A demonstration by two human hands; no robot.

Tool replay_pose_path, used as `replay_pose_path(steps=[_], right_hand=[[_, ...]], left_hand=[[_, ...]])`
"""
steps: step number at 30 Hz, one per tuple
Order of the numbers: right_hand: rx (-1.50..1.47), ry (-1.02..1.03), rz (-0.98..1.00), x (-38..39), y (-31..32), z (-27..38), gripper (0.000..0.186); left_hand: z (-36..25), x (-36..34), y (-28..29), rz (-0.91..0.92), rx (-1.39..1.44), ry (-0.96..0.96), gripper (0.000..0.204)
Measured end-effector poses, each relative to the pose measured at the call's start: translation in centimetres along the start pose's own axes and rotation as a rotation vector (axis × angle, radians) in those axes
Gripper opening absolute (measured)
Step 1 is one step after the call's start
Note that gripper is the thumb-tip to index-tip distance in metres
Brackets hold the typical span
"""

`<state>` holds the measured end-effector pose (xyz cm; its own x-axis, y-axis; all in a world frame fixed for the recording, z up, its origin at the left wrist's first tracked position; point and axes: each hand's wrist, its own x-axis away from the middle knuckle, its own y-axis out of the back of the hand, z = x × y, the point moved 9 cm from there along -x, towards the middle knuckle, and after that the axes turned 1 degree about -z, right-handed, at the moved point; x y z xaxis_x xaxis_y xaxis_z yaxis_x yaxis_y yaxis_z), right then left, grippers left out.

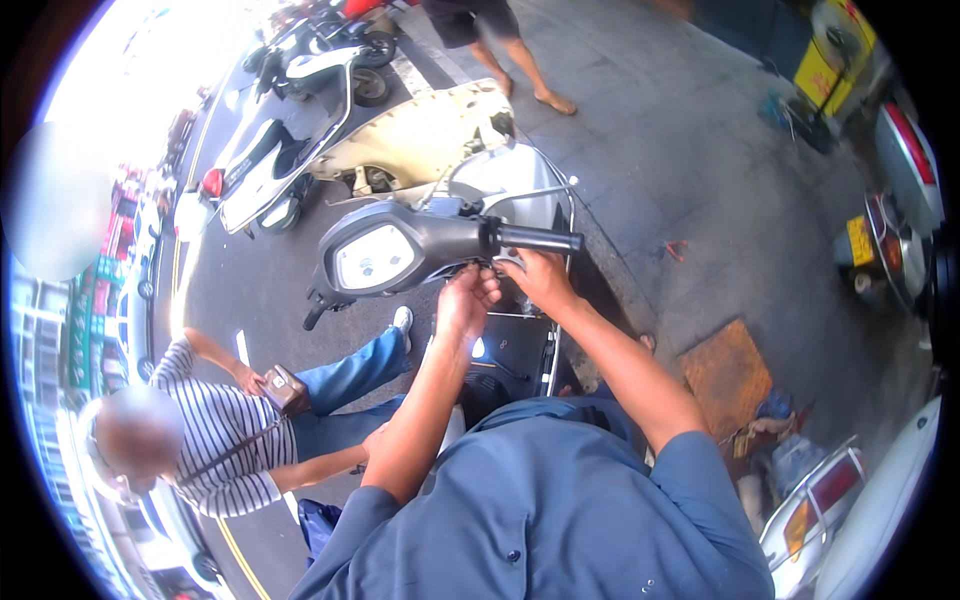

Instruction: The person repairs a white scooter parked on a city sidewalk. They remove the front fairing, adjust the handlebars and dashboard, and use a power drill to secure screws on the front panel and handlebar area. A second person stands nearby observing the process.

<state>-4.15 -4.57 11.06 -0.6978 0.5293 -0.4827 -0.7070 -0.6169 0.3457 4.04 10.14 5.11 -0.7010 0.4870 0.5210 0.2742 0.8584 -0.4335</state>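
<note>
A scooter's grey handlebar housing [430, 240] with a speedometer [375, 260] fills the middle, its black grip [540, 240] pointing right. Beneath the housing, my left hand [470, 295] has its palm turned up and fingers curled at the underside; what they hold is too small to make out. Beside it, my right hand [540, 280] reaches under the right grip near the brake lever, fingers bent, their tips and anything between them hidden. Behind the handlebar are a pale cream body panel [400, 130] and the white front [515, 185] of the scooter.
At left, a person in striped shirt [225, 440] holds a brown bag [287, 390]. Another person's legs [520, 70] stand beyond. Parked scooters [270, 165] line the road. At right are a rusty plate [725, 380], more scooters [890, 240] and a yellow object [830, 60].
</note>
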Motion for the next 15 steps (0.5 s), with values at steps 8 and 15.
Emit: replay_pose_path(steps=[8, 15], right_hand=[[0.060, 0.070, -0.080, 0.6, 0.1, 0.6, 0.040], [0.010, -0.019, -0.111, 1.0, -0.5, 0.8, 0.034]], left_hand=[[-0.2, 0.4, -0.4, 0.068, -0.017, 0.001, 0.017], [1.2, -0.3, 0.1, 0.103, 0.114, -0.009, 0.022]])
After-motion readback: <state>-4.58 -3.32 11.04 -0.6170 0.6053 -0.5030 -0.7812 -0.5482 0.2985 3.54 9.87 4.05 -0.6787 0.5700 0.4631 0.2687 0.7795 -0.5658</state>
